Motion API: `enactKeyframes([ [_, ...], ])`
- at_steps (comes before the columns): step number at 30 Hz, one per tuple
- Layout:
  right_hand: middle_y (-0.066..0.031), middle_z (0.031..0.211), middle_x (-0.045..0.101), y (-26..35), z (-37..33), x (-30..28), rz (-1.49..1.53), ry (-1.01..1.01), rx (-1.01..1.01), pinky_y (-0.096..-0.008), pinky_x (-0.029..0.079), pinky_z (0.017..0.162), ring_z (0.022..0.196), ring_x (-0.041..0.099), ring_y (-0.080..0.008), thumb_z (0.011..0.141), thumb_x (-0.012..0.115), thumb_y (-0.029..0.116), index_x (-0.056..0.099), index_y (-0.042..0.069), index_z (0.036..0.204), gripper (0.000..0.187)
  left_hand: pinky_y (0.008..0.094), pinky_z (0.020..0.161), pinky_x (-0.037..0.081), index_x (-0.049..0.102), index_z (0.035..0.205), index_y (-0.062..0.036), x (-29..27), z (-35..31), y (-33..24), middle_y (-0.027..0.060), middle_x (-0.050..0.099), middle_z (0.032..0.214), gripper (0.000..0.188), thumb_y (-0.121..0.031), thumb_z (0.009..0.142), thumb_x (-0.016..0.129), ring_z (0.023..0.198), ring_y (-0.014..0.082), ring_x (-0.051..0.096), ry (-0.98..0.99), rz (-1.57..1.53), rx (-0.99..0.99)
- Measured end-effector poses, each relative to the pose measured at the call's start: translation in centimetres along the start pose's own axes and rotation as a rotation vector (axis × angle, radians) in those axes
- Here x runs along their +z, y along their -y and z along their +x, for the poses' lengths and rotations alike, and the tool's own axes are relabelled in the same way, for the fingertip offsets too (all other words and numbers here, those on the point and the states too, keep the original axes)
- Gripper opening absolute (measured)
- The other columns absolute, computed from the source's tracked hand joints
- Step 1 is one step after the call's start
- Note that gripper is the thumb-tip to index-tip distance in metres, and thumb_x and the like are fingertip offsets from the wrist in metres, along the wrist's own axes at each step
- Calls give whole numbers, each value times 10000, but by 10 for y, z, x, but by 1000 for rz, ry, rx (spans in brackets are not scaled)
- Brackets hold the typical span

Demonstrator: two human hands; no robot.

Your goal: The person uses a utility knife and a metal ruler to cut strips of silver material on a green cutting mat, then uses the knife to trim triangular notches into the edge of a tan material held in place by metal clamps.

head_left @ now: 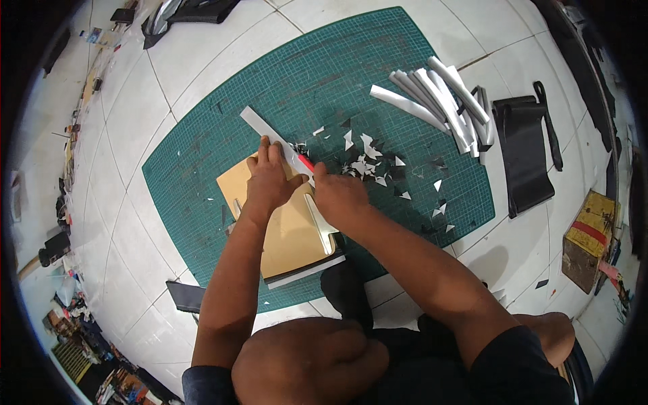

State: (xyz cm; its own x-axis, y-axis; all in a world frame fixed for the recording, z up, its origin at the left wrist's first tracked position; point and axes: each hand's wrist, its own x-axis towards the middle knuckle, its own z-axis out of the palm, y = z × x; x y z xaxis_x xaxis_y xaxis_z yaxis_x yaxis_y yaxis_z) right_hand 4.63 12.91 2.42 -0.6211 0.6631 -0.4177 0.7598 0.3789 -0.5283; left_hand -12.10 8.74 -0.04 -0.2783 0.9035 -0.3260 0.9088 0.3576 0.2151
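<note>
Holding cutter (306, 163) at ruler (289, 154) edge — mat (307, 74) open beyond.

2 short, dark blue-black sleeves (516, 368) leave 2 forearms (425, 260) bare.

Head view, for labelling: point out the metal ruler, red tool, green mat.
Metal ruler (290, 156), head view: bare middle.
Red tool (306, 163), head view: exposed red end.
Green mat (304, 74), head view: bare upper area.

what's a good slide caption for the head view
Left hand on a silver straightedge, right hand gripping a red tool, over a green cutting mat strewn with scraps.
</note>
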Motion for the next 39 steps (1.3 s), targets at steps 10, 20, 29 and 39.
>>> enactKeyframes([
  [10,-214,822,702,-14,-24,-17,-43,13,-83,-464,560,682,769,716,-350,871,520,96,484,-4,1088,241,535,996,459,372,1407,12,6,0,14,262,285,1526,965,-436,696,845,1329,505,338,-58,70,83],
  [20,-232,855,683,-42,-29,7,82,41,112,-523,532,711,794,687,-411,912,519,156,448,16,1092,239,546,935,529,376,1416,-27,-7,-2,-10,194,288,1540,969,-427,676,858,1291,489,391,-6,-22,-52],
  [29,-147,1004,619,-57,-67,20,207,-243,69,-491,527,758,919,649,-365,817,747,255,446,57,1087,450,521,1082,371,354,1433,-8,-2,-19,-3,270,335,1488,872,-391,775,779,1308,481,397,-164,-155,-18],
  [39,-174,1021,599,-94,-70,-11,177,-290,262,-463,492,775,928,625,-388,791,803,333,484,36,1056,510,558,1001,449,428,1407,-94,8,-30,5,237,357,1499,711,-339,816,738,1313,427,438,-216,-119,-55],
])
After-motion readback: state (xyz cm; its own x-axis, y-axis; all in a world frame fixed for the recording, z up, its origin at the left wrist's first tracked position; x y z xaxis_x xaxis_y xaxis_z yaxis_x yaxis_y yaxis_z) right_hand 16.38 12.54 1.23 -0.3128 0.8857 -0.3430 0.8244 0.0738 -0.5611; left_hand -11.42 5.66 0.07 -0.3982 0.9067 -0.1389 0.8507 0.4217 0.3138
